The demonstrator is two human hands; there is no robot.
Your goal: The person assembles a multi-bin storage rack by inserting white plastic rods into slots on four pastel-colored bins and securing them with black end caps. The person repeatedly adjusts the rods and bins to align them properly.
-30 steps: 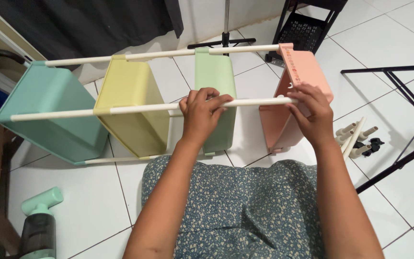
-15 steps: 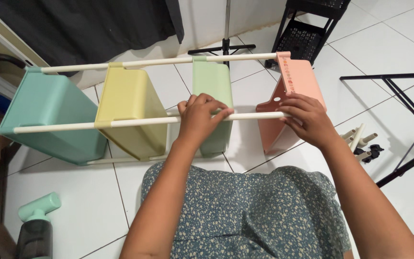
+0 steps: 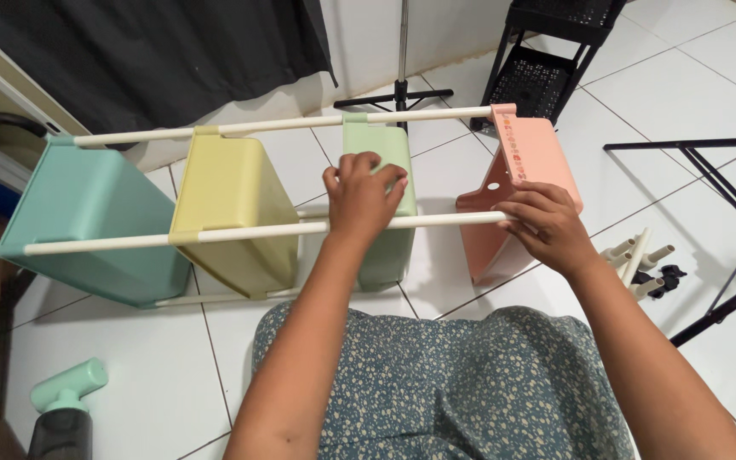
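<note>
Likely light, flexy: left hand resting loosely on green bin, right hand fingers pinching white rod by pink bin.

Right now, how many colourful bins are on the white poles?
4. The teal bin is far left, then the yellow bin, then the green bin under the left hand, and the pink bin by the right hand.

Only one camera is recording, worn on the person's head and looking steeply down and forward over the lap. It is sitting close, taking in both hands at the pastel bin rack lying on the white tiled floor.
</note>
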